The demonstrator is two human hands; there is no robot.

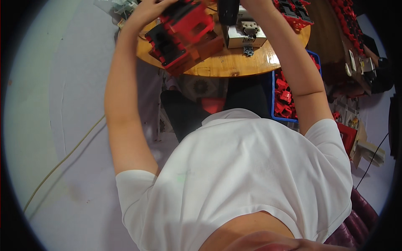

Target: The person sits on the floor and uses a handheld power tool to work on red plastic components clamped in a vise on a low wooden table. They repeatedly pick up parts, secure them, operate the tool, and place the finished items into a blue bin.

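Note:
At the top edge, my left hand (155, 5) is closed on a red and black plastic housing (190, 25), which is tilted and blurred by motion. Below it, a similar red and black housing (165, 46) rests on a reddish-brown block (188, 62) at the table's near edge. My right hand (253, 3) is mostly cut off by the top edge. It appears to hold a black cylindrical hand tool (228, 12), of which only the lower end shows; the fingers are out of view.
On the round wooden table (230, 65) stand a white box (240, 41) with a metal part (250, 27) on it and a small pile of screws (248, 52). More red and black parts (293, 14) lie at the right. A blue crate (287, 119) of red pieces stands beside the table.

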